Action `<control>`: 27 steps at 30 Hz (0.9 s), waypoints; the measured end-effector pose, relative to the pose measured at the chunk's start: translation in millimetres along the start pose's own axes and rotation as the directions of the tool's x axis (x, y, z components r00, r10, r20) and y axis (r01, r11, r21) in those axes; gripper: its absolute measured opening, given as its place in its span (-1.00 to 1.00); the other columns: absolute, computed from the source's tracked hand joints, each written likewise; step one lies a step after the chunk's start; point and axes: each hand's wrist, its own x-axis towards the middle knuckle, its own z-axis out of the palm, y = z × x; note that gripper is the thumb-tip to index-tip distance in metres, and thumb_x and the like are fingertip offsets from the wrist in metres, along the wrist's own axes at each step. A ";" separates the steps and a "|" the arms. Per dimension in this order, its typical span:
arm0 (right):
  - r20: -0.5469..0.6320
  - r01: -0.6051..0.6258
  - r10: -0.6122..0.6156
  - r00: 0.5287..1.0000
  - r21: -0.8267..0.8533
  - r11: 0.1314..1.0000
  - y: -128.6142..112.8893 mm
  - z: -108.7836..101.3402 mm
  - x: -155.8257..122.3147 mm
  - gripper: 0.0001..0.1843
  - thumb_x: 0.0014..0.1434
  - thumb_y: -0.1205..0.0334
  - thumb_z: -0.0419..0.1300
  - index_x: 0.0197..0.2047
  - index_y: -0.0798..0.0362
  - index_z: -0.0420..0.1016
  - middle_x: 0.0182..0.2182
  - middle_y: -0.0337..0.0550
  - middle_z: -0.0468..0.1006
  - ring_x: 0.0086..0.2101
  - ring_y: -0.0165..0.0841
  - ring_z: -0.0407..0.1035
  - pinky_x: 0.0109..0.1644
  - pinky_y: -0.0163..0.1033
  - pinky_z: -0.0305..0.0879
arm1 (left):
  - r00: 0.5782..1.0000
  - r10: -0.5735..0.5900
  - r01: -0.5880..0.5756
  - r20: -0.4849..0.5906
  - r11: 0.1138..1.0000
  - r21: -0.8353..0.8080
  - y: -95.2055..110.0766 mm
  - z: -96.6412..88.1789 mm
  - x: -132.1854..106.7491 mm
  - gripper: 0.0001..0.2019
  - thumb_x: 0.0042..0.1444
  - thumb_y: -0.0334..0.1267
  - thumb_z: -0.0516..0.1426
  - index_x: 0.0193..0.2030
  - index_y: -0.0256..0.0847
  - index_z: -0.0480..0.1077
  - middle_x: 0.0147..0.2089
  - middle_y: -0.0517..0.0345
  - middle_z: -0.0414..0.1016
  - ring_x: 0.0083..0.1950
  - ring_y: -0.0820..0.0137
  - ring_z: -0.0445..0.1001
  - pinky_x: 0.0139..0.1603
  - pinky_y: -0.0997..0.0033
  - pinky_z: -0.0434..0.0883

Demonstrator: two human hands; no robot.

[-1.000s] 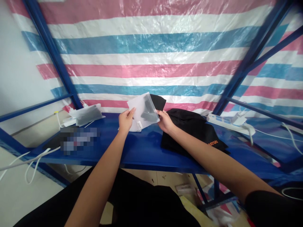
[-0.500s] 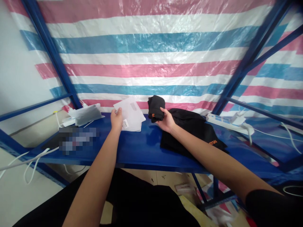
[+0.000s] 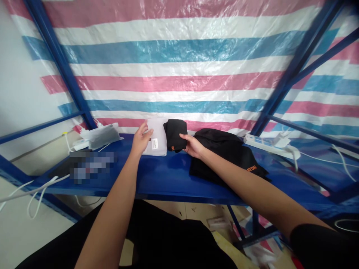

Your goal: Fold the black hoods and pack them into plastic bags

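Note:
My right hand (image 3: 191, 145) grips a small folded black garment (image 3: 175, 134) with a bit of orange print, held upright just above the blue shelf (image 3: 168, 175). My left hand (image 3: 141, 139) lies with fingers spread on a stack of white frosted plastic bags (image 3: 157, 140) with a small label, resting flat on the shelf right beside the garment. A larger pile of black clothing (image 3: 224, 155) with orange lettering lies on the shelf under my right forearm.
A bagged dark item (image 3: 102, 135) sits at the back left of the shelf. A white power strip (image 3: 266, 144) with plugs and cables lies at the right. Blue rack posts (image 3: 60, 63) frame a striped tarp behind. White cords hang off the left.
The black garment has come out of the frosted bag. My left hand has laid the bag flat on the stack, and my right hand has brought the garment left, next to it.

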 end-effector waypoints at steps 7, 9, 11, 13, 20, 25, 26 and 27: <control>-0.051 0.029 -0.030 0.998 -0.012 1.000 -4.8 -3.6 2.7 -0.82 0.31 0.18 0.44 -0.07 0.06 0.65 -0.23 -0.10 0.77 -0.34 -0.32 0.60 -0.39 -0.33 0.54 | 0.976 -0.146 0.125 0.162 0.983 0.134 10.2 -14.4 -4.5 -0.09 -0.02 -0.09 0.57 0.50 -0.04 0.46 -0.08 0.00 0.69 -0.16 0.22 0.64 -0.08 0.21 0.61; -0.051 0.033 -0.034 0.998 -0.015 0.999 -4.7 -3.1 2.5 -0.82 0.30 0.18 0.45 -0.09 0.06 0.64 -0.26 -0.11 0.76 -0.36 -0.32 0.58 -0.41 -0.32 0.53 | 0.966 -0.187 0.172 0.178 0.980 0.097 9.0 -17.3 -4.4 -0.01 -0.06 -0.14 0.59 0.54 -0.01 0.40 -0.05 -0.05 0.69 -0.20 0.21 0.64 -0.12 0.18 0.62; -0.041 0.025 -0.026 0.999 -0.022 0.999 -3.8 -3.1 2.1 -0.82 0.30 0.19 0.46 -0.11 0.07 0.63 -0.28 -0.10 0.75 -0.37 -0.32 0.58 -0.40 -0.31 0.54 | 0.956 -0.221 0.216 0.194 0.975 0.046 7.6 -19.6 -4.4 0.07 -0.09 -0.20 0.60 0.59 0.02 0.34 0.03 -0.11 0.69 -0.18 0.18 0.67 -0.12 0.12 0.64; -0.026 0.012 -0.013 1.000 -0.028 1.000 -2.3 -3.2 1.7 -0.82 0.30 0.19 0.47 -0.12 0.07 0.62 -0.31 -0.09 0.74 -0.39 -0.31 0.57 -0.40 -0.29 0.55 | 0.951 -0.238 0.241 0.199 0.971 0.008 6.5 -21.4 -4.6 0.13 -0.13 -0.27 0.61 0.60 0.08 0.30 0.21 -0.19 0.64 -0.07 0.11 0.69 -0.06 0.06 0.66; 0.033 -0.022 0.021 0.999 0.028 0.999 4.2 1.5 -0.5 -0.79 0.33 0.21 0.45 -0.03 0.07 0.61 -0.18 -0.01 0.78 -0.26 -0.23 0.67 -0.20 -0.21 0.67 | 0.950 -0.253 0.260 0.182 0.965 -0.016 -1.3 -24.4 -2.9 -0.21 0.01 -0.27 0.51 0.42 -0.05 0.51 0.50 -0.28 0.43 0.17 0.03 0.68 0.16 -0.02 0.63; -0.039 -0.065 0.068 0.997 0.063 0.996 2.1 5.0 -1.9 -0.86 0.36 0.19 0.39 -0.06 0.04 0.62 -0.24 -0.11 0.78 -0.31 -0.29 0.65 -0.29 -0.27 0.63 | 0.974 -0.227 0.218 0.015 0.951 0.221 -16.4 -30.5 4.8 -0.49 0.04 -0.42 0.38 0.19 -0.21 0.65 0.29 -0.28 0.63 0.22 0.01 0.67 0.39 -0.04 0.48; -0.040 -0.065 0.069 0.997 0.091 0.994 0.4 5.0 -2.2 -0.85 0.38 0.18 0.36 -0.05 0.05 0.62 -0.23 -0.10 0.78 -0.31 -0.28 0.65 -0.28 -0.25 0.64 | 0.979 -0.204 0.194 0.006 0.936 0.294 -19.2 -31.7 6.2 -0.51 0.04 -0.44 0.35 0.16 -0.20 0.66 0.26 -0.27 0.65 0.23 -0.01 0.66 0.41 -0.06 0.46; -0.032 -0.067 0.072 0.997 0.122 0.990 -1.4 4.8 -2.4 -0.83 0.40 0.16 0.34 -0.03 0.06 0.62 -0.21 -0.07 0.78 -0.30 -0.26 0.65 -0.27 -0.22 0.65 | 0.983 -0.183 0.168 0.006 0.914 0.369 -21.6 -32.7 7.3 -0.55 0.04 -0.44 0.34 0.11 -0.19 0.68 0.22 -0.24 0.67 0.23 -0.03 0.66 0.43 -0.08 0.44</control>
